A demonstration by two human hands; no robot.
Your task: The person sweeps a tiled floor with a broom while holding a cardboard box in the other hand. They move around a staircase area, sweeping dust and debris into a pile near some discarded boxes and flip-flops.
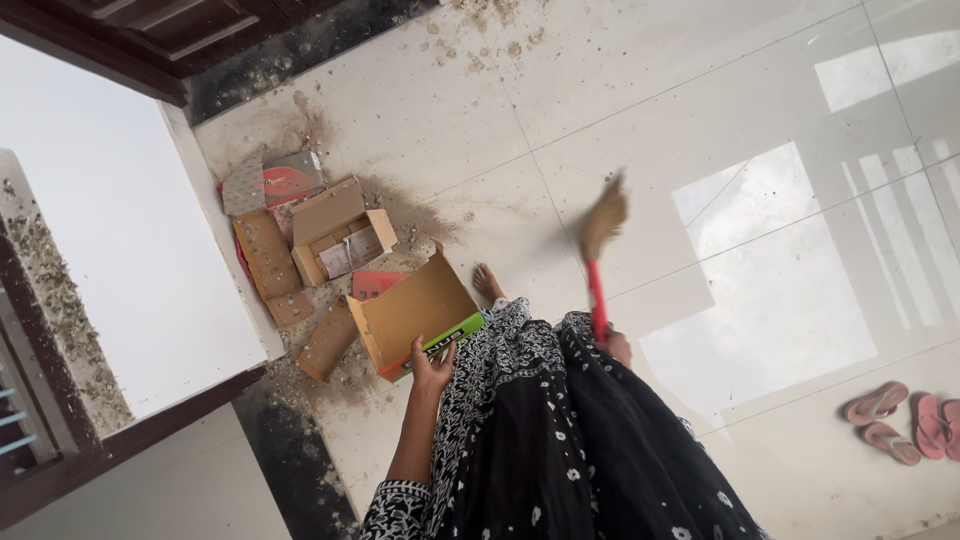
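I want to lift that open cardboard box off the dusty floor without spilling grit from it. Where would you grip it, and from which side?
Probably by the near side wall of the open cardboard box, the one with the green strip, where the left hand already touches. Come from the person's side: the far side is crowded by torn cardboard pieces. The box lies open side up, so pinching that upright wall and lifting level should keep the grit inside.
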